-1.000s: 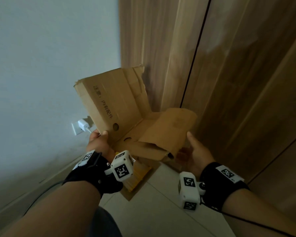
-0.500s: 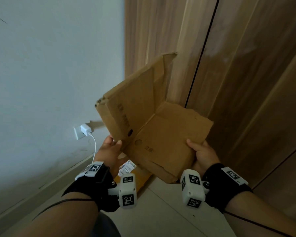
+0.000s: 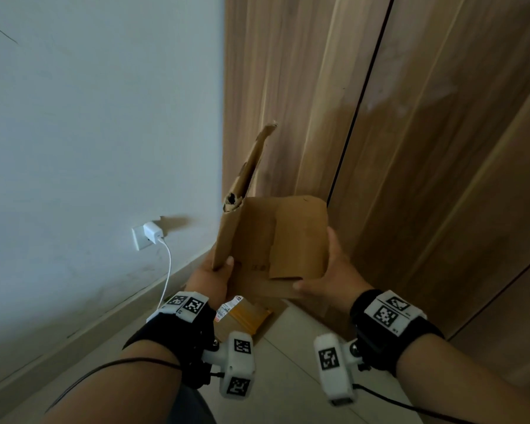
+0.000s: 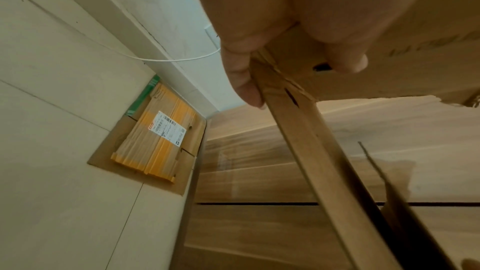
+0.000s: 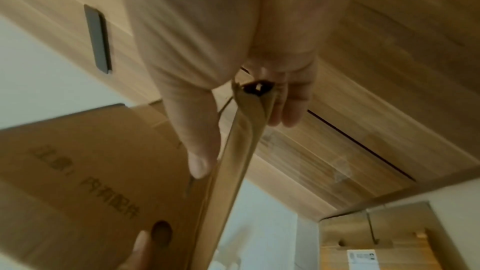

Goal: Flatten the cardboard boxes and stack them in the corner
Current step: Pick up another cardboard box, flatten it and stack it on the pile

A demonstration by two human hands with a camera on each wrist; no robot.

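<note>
cardboard box (image 3: 288, 240), partly collapsed, is held up in front of the wooden panels (image 3: 410, 148), above the corner. left hand (image 3: 210, 275) grips its lower left edge, thumb over the front and fingers (image 4: 244, 81) behind. right hand (image 3: 334, 270) clasps the right edge, thumb on one face, fingers (image 5: 291, 106) on the other. one panel stands up edge-on at the left. below, flattened cardboard (image 4: 155, 143) with a white label lies on the floor, seemingly two or three sheets. white charger (image 3: 153, 232) sits in the wall socket.
</note>
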